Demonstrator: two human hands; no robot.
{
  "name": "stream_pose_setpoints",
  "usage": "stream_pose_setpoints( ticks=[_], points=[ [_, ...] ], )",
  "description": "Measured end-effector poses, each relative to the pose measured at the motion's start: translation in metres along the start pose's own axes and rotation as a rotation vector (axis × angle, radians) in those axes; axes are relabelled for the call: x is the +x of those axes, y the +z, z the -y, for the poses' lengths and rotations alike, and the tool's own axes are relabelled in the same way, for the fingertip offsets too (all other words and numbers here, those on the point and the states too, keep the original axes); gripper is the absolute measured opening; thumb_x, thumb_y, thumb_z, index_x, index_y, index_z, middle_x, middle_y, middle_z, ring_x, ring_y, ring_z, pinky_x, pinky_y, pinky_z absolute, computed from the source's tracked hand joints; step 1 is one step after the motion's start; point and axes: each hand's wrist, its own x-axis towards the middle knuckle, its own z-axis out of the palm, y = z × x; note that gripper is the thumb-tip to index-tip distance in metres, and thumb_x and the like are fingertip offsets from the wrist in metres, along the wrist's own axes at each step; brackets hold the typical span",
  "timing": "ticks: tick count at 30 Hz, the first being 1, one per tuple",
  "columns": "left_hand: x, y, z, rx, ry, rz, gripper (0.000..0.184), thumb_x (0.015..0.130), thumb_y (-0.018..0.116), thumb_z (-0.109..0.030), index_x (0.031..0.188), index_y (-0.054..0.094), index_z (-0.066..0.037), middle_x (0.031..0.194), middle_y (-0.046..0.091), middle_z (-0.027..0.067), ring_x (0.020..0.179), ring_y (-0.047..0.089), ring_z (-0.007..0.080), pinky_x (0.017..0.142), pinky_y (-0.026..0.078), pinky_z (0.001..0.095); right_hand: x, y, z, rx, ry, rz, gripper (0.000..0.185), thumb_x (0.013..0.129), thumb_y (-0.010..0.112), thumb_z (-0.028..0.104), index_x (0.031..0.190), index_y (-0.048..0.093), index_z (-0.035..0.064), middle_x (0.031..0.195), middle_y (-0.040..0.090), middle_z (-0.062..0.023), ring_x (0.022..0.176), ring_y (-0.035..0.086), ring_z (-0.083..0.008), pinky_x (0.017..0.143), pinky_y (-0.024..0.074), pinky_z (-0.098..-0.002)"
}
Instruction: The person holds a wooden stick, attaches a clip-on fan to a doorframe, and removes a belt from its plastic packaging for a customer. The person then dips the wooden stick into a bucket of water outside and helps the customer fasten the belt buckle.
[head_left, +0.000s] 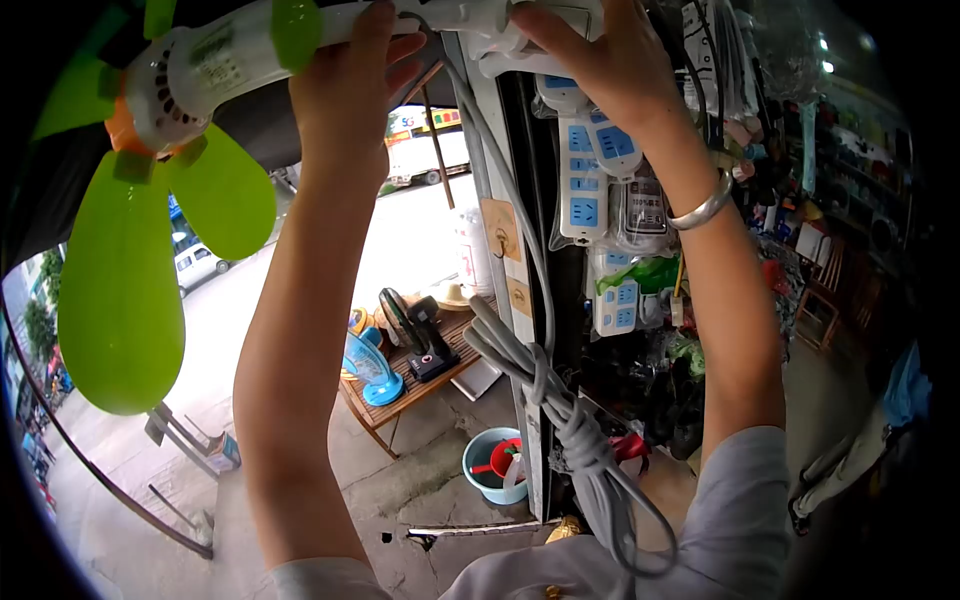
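Observation:
Overhead I hold a white fan with green blades and an orange hub. My left hand is closed around its white neck, just behind the motor housing. At the other end my right hand grips the white base, thumb forward; its other fingers are partly hidden at the top edge. A grey power cord, tied in a looped bundle, hangs down in front of my chest.
Packaged power strips hang beside the door frame at right. Below, a bamboo table carries a blue fan and a black fan. A light-blue basin stands on the floor. The street lies left.

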Motion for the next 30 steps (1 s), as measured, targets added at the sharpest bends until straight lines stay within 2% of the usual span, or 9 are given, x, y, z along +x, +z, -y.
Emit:
stream_pose_setpoints(
  ticks=[7, 9, 13, 15, 17, 22, 27, 29, 30],
  points=[
    [0.015, -0.002, 0.035, -0.14, -0.083, 0.017, 0.03, 0.078, 0.061, -0.021, 0.095, 0.05, 0.001, 0.087, 0.057, 0.0097, 0.082, 0.06, 0.0196, 0.071, 0.05, 0.0309, 0.037, 0.024, -0.018, 0.051, -0.289, -0.277, 0.052, 0.077, 0.058, 0.033, 0.107, 0.038, -0.0044, 0.079, 0.057, -0.0144, 0.061, 0.056, -0.0164, 0.056, 0.0476, -0.0251],
    [0.021, -0.003, 0.044, -0.215, -0.066, 0.036, 0.028, 0.078, 0.06, -0.02, 0.095, 0.05, 0.0, 0.087, 0.056, 0.0089, 0.082, 0.059, 0.0196, 0.073, 0.05, 0.0326, 0.03, 0.022, 0.006, -0.095, 0.078, -0.151, 0.048, 0.078, 0.057, 0.031, 0.105, 0.038, -0.0041, 0.076, 0.055, -0.0131, 0.055, 0.054, -0.0148, 0.05, 0.047, -0.0255],
    [0.018, -0.006, 0.046, -0.236, -0.06, 0.0, 0.023, 0.08, 0.057, -0.019, 0.093, 0.049, -0.001, 0.089, 0.055, 0.0084, 0.082, 0.059, 0.0198, 0.072, 0.049, 0.0323, 0.046, 0.033, -0.005, -0.117, -0.135, -0.217, 0.038, 0.079, 0.052, 0.025, 0.102, 0.038, -0.0026, 0.071, 0.053, -0.013, 0.045, 0.049, -0.0128, 0.036, 0.0386, -0.0248],
    [0.019, -0.008, 0.048, -0.186, -0.036, 0.079, 0.021, 0.081, 0.055, -0.019, 0.093, 0.049, -0.002, 0.088, 0.054, 0.0073, 0.081, 0.059, 0.0198, 0.071, 0.049, 0.032, 0.051, 0.029, -0.004, -0.117, -0.023, -0.13, 0.036, 0.079, 0.052, 0.024, 0.103, 0.038, -0.0001, 0.074, 0.052, -0.0133, 0.049, 0.051, -0.0149, 0.043, 0.042, -0.0293],
    [0.02, -0.01, 0.054, -0.168, -0.059, 0.046, 0.02, 0.083, 0.053, -0.02, 0.092, 0.05, -0.003, 0.085, 0.054, 0.0059, 0.081, 0.06, 0.0198, 0.068, 0.048, 0.0318, 0.084, 0.028, -0.048, -0.454, -0.136, -0.415, 0.035, 0.075, 0.056, 0.017, 0.104, 0.04, 0.0066, 0.08, 0.053, -0.0082, 0.063, 0.053, -0.0181, 0.059, 0.0454, -0.0345],
    [0.023, -0.017, 0.073, -0.107, 0.068, 0.03, 0.023, 0.084, 0.053, -0.022, 0.091, 0.051, 0.0, 0.085, 0.057, 0.009, 0.083, 0.06, 0.0194, 0.068, 0.049, 0.0301, 0.104, 0.042, -0.071, 0.022, -0.38, -0.376, 0.031, 0.073, 0.053, 0.014, 0.099, 0.046, 0.0003, 0.084, 0.058, -0.0141, 0.074, 0.056, -0.0172, 0.063, 0.0423, -0.0262],
    [0.027, -0.011, 0.07, -0.024, 0.131, 0.039, 0.022, 0.084, 0.053, -0.021, 0.091, 0.051, 0.0, 0.083, 0.058, 0.0091, 0.083, 0.06, 0.0182, 0.067, 0.049, 0.0283, 0.122, 0.044, -0.074, -0.124, -0.488, -0.489, 0.029, 0.075, 0.054, 0.017, 0.097, 0.048, -0.0006, 0.092, 0.056, -0.0148, 0.087, 0.053, -0.0221, 0.077, 0.0396, -0.0307],
    [0.026, -0.008, 0.069, -0.017, 0.111, 0.025, 0.021, 0.084, 0.053, -0.021, 0.092, 0.051, -0.001, 0.083, 0.058, 0.0086, 0.082, 0.06, 0.0176, 0.067, 0.049, 0.0284, 0.122, 0.04, -0.08, -0.029, -0.398, -0.417, 0.082, 0.067, 0.058, 0.059, 0.115, 0.037, -0.0033, 0.108, 0.045, -0.0285, 0.093, 0.052, -0.036, 0.074, 0.0478, -0.038],
    [0.026, -0.005, 0.068, -0.012, 0.093, 0.013, 0.021, 0.084, 0.053, -0.02, 0.092, 0.05, -0.001, 0.082, 0.058, 0.008, 0.081, 0.06, 0.0169, 0.066, 0.049, 0.0285, 0.118, 0.04, -0.085, -0.031, -0.397, -0.424, 0.082, 0.067, 0.058, 0.059, 0.115, 0.037, -0.0033, 0.108, 0.045, -0.0285, 0.093, 0.052, -0.036, 0.074, 0.0478, -0.038]
  ],
)
